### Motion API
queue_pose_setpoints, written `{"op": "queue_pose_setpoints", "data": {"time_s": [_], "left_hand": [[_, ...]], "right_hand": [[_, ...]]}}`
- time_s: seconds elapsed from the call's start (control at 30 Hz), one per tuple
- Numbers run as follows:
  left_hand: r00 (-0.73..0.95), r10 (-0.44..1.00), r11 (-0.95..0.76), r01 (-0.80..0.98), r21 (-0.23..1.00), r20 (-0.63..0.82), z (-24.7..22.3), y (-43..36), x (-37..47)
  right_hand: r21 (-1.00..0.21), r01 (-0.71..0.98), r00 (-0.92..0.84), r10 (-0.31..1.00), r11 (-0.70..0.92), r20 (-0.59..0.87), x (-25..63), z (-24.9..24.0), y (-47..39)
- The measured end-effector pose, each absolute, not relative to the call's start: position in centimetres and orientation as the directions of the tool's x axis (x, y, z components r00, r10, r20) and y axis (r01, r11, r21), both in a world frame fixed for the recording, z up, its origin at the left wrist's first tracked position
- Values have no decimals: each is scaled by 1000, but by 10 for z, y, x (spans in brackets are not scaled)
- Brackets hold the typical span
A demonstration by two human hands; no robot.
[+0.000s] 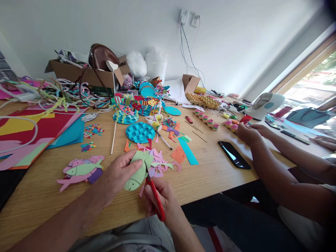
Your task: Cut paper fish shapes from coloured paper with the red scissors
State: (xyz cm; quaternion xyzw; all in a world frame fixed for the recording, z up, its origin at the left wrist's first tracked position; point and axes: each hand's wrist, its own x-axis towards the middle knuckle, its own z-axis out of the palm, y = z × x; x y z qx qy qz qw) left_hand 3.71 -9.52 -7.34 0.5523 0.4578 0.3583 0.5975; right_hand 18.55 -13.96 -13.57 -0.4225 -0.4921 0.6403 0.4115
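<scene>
My left hand (125, 171) pinches a piece of light green paper (133, 180) with fish outlines drawn on it. Closed round the red handles of a pair of scissors (155, 199) is my right hand (164, 197); the blades meet the paper's right edge. Pink and lilac paper scraps (157, 157) lie on the table just beyond the paper. To the left of my left hand is a pile of cut-out paper fish (84, 171), pink, green and purple. A blue disc with a bumpy surface (140, 132) rests farther back.
Coloured paper sheets (28, 133) and tangled cords cover the left side. Finished-looking fish decorations (141, 105) stand at the back before a cardboard box (78, 75). A phone (234, 155) lies to the right, near another person's arms (270, 154), whose hands hold something red.
</scene>
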Motion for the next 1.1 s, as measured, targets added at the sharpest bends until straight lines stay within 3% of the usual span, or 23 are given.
{"op": "queue_pose_setpoints", "data": {"time_s": [0.2,0.5,0.83,1.1], "left_hand": [[338,926,170,18,985,-166,-74,-95,36],[268,948,158,63,985,-169,-69,-86,29],[334,914,313,-224,923,-229,-70,-95,43],[286,942,211,-110,971,-173,-68,-103,51]], "right_hand": [[-983,-107,-295,949,-149,-112,185,-138,-140],[-981,-75,-328,934,-178,-144,186,-136,-139],[-957,-172,-312,935,-232,-171,181,-132,-141],[-942,-242,-269,949,-234,-166,173,-130,-145]]}}
